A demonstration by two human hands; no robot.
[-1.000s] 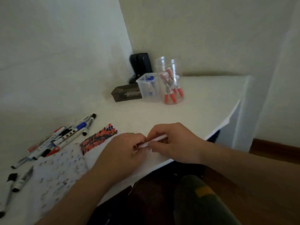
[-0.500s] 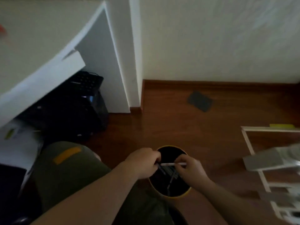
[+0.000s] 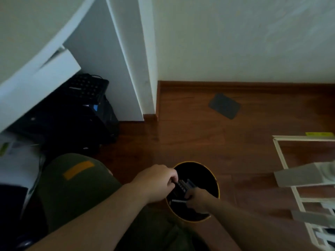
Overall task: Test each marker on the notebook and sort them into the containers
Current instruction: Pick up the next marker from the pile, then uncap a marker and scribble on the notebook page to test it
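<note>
Looking down: the head camera faced a wooden floor point(image 3: 199, 138) beside a white counter point(image 3: 27, 57).
Container: a round dark bin with a yellow rim point(image 3: 216, 180) stood on the floor just beside the person's knee.
Left hand point(image 3: 155, 182): hung at the bin's near-left rim, fingers curled round the end of a dark bundle of markers point(image 3: 183, 185).
Right hand point(image 3: 198, 198): reached inside the bin's mouth, fingers curled at the bundle's other end and pinching a white marker point(image 3: 178, 201) that lay level over the opening.
Bin contents: too dark to tell.
Elsewhere: a dark flat object point(image 3: 224, 105) lay on the floor near the wall, well apart from the bin; a white frame point(image 3: 279, 153) stood to the right.
</note>
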